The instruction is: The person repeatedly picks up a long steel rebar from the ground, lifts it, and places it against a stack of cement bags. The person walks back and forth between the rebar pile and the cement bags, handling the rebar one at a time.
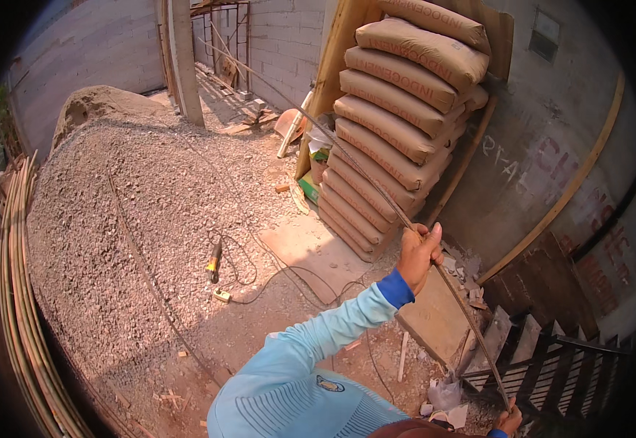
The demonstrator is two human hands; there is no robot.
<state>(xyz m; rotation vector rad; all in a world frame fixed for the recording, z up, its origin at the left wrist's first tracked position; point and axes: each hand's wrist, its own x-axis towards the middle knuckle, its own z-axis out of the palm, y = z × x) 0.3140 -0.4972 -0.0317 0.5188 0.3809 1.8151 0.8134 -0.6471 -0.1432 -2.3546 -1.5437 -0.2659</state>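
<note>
A long thin steel reinforcing bar (365,175) runs slantwise from the far upper middle of the head view down to the lower right. My left hand (418,257) is wrapped round it, arm stretched forward in a light blue sleeve with a darker cuff. Lower on the same bar, near its near end, my right hand (508,420) grips it close to the bottom edge; part of that hand is cut off. Just beyond my left hand stands a tall stack of brown paper sacks (387,131), and the bar passes in front of it.
A gravel heap (128,197) fills the left, with another bar (139,252) across it. A corded power tool (214,263) lies at its edge by a socket block (221,295). Long poles (17,292) lie far left. Dark metal grilles (551,372) stand lower right beside a grey wall (537,175).
</note>
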